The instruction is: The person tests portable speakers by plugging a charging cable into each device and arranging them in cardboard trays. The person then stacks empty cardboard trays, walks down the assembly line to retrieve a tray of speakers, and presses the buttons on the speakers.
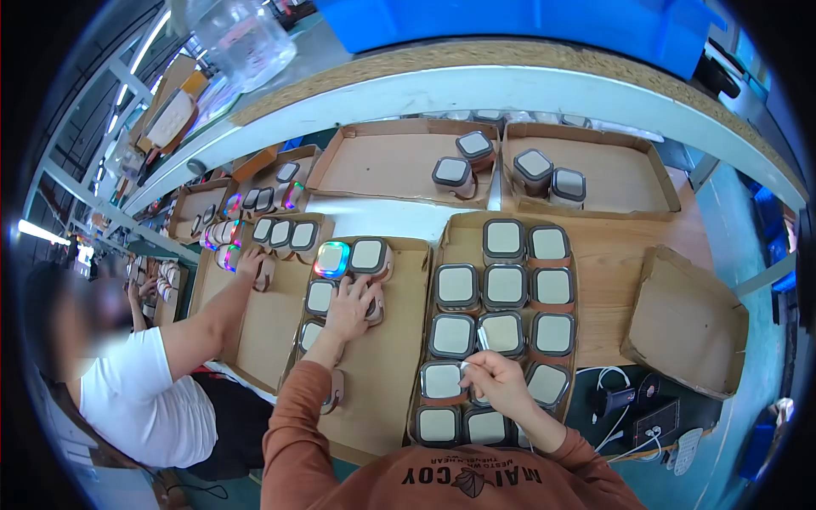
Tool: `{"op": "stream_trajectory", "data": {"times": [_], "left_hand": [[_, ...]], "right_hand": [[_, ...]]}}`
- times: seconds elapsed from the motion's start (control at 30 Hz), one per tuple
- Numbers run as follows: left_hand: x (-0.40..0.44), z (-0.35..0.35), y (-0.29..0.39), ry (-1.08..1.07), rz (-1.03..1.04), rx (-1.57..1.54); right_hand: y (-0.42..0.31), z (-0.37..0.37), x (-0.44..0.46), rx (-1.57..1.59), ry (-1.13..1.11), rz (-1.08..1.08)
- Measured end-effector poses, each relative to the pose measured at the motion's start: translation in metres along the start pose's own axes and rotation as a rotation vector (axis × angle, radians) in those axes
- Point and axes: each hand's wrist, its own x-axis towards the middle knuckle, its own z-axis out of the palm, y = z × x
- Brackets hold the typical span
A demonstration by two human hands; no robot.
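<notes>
My left hand (pixel 347 311) reaches into the middle cardboard box (pixel 387 365), its fingers curled over a square-topped device (pixel 373 311) with a pinkish body. Just beyond it, another square device (pixel 332 258) glows blue and multicoloured, beside an unlit device (pixel 370 256). My right hand (pixel 500 384) is held in a pinch above the right box, over rows of devices with pale square tops and dark rims. A small whitish bit shows at its fingertips, too small to name. Close by, a thin bright strip (pixel 484 338) crosses the edge of one device (pixel 501 333).
At left, a co-worker's hand (pixel 250 265) touches a device in another box. Two shallow boxes (pixel 374 161) (pixel 595 157) with a few devices stand behind. A tilted box (pixel 688 323), cables and a black unit (pixel 654 422) are at right. A shelf edge (pixel 510 72) spans above.
</notes>
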Motion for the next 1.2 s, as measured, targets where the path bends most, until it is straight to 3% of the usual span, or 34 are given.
{"op": "stream_trajectory", "data": {"times": [0.17,0.3,0.37,0.4,0.47,0.53,0.57,0.67,0.8,1.0,1.13,1.2], "left_hand": [[0.006,-0.001,0.022,0.131,-0.270,-0.032],[0.001,0.018,0.037,0.293,-0.324,-0.158],[-0.005,0.026,0.053,0.539,-0.304,-0.740],[-0.010,0.018,0.070,0.553,-0.355,-1.130],[-0.018,0.008,0.103,0.557,-0.383,-1.770],[-0.032,-0.032,0.130,0.435,-0.387,-2.097],[-0.035,-0.043,0.139,0.372,-0.374,-2.265],[-0.039,-0.050,0.158,0.336,-0.252,-2.421],[-0.046,-0.063,0.166,0.197,-0.209,-2.483],[-0.047,-0.052,0.169,0.067,-0.177,-2.349],[-0.045,-0.048,0.172,-0.027,-0.129,-2.259],[-0.042,-0.050,0.170,-0.122,-0.117,-2.240]], "right_hand": [[-0.006,0.010,-0.012,-0.105,-0.051,0.009],[-0.003,0.010,-0.021,-0.086,-0.002,-0.003],[0.001,0.007,-0.023,-0.115,0.040,-0.042],[-0.005,0.008,-0.023,-0.190,0.061,-0.069],[-0.016,0.009,-0.021,-0.347,0.084,-0.189],[-0.019,0.011,-0.013,-0.503,0.107,-0.416],[-0.021,0.012,-0.009,-0.500,0.100,-0.410],[-0.028,0.020,-0.004,-0.636,0.200,-0.690],[-0.028,0.023,-0.006,-0.646,0.219,-0.718],[-0.030,0.020,-0.014,-0.991,0.162,-0.782],[-0.028,0.015,-0.012,-1.015,0.222,-0.805],[-0.024,0.008,-0.009,-0.826,0.275,-0.735]]}}
